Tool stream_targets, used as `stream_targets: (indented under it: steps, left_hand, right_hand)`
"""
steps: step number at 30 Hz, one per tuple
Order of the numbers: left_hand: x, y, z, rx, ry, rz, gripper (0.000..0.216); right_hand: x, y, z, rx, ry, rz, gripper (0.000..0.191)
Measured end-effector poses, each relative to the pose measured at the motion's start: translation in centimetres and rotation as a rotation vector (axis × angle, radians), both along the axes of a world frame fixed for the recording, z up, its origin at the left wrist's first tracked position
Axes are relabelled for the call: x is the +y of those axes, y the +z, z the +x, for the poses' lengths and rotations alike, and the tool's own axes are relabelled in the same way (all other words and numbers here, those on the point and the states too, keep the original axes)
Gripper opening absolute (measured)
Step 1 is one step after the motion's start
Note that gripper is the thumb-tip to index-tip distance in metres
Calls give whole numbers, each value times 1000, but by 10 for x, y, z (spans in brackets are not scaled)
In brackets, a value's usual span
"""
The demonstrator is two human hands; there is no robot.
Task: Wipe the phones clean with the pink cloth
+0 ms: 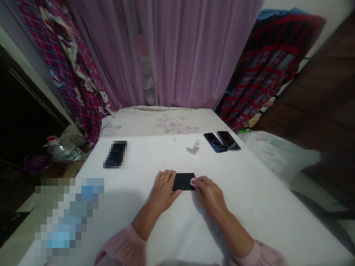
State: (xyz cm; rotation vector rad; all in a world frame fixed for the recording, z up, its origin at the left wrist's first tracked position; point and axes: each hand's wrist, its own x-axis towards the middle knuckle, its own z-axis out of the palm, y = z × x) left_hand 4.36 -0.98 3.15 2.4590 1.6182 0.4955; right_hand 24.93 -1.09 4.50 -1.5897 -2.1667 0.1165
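A black phone [183,181] lies flat on the white cloth in front of me, its long side running left to right. My left hand [163,189] grips the phone's left end, with the thumb along the near edge and the fingers over the far edge. In my right hand [210,193], a small whitish-pink wiping pad [193,181] is pinched between thumb and fingers. That pad touches the phone's surface near its right end. Beyond the phone stands a small clear bottle [196,146] with a whitish label.
Two more phones, one blue [215,142] and one dark [229,140], lie side by side at the back right of the white-covered table [149,155]. A pixelated dark object [115,154] and a pixelated bluish strip [73,218] are at left. Purple curtains [188,55] hang behind.
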Motion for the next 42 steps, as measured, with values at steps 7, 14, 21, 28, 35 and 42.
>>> stream_targets:
  steps: [7, 14, 21, 28, 35, 42]
  left_hand:
    - [3, -3, -3, -50, -28, -29, 56]
    - [1, -7, -1, 11, -2, -14, 60]
    - [1, -13, -1, 18, -8, 13, 60]
    - [2, -9, 0, 26, -7, -7, 58]
    - [2, -12, 0, 5, 2, 37, 59]
    - [2, -11, 0, 17, -4, 4, 60]
  right_hand:
    - [22, 2, -9, -74, -21, -18, 21]
    - [39, 3, -21, -91, -46, 1, 22]
    - [-2, -9, -1, -12, 32, 74, 26]
    - [20, -5, -9, -19, -21, 43, 23]
    - [34, -7, -14, 34, -43, 37, 22]
    - [-9, -14, 3, 86, 23, 49, 27]
